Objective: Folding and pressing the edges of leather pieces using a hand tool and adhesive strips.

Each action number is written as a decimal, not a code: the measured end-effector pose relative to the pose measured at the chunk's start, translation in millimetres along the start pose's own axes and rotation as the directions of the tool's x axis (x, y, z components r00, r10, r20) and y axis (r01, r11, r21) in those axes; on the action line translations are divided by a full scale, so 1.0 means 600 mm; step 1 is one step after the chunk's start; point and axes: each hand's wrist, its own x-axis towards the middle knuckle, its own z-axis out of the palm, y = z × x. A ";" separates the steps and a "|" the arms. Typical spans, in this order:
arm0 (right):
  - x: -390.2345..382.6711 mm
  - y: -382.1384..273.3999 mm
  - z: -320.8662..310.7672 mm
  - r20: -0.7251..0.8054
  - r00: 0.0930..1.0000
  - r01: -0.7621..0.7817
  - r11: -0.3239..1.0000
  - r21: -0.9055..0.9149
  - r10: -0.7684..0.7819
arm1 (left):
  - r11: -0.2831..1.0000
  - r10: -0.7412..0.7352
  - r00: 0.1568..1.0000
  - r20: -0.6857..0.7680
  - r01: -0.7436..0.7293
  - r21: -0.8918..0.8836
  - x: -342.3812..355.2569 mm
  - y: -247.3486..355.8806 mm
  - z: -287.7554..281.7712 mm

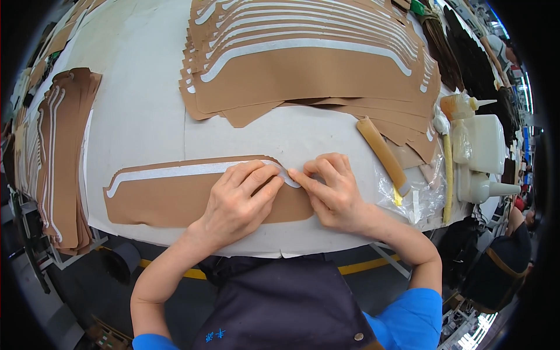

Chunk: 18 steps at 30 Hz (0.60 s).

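Observation:
A long brown leather-like panel (163, 205) lies flat in front of me, with a white strip (175, 171) running along its far edge and curving down at both ends. My left hand (244, 195) rests on the panel's right half, its fingers bent and closed over the far edge and the strip. Just right of it, my right hand (333, 192) pinches the panel's edge at the strip's right curve, forefinger and thumb together. The fingertips of both hands nearly meet there. Parts of the panel's right end are hidden under my hands.
A fanned stack of similar panels (303, 73) covers the table's far side. More strip-marked pieces (70, 169) hang at the left edge. On the right are a tan-handled tool (382, 153), clear plastic bag (417, 201), white bottles (485, 143) and a yellow stick (448, 175).

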 end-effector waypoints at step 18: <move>-0.004 -0.017 -0.007 0.091 0.977 0.209 0.936 -0.283 -0.191 | 0.999 0.005 0.998 -0.056 -0.007 -0.031 -0.035 0.018 -0.021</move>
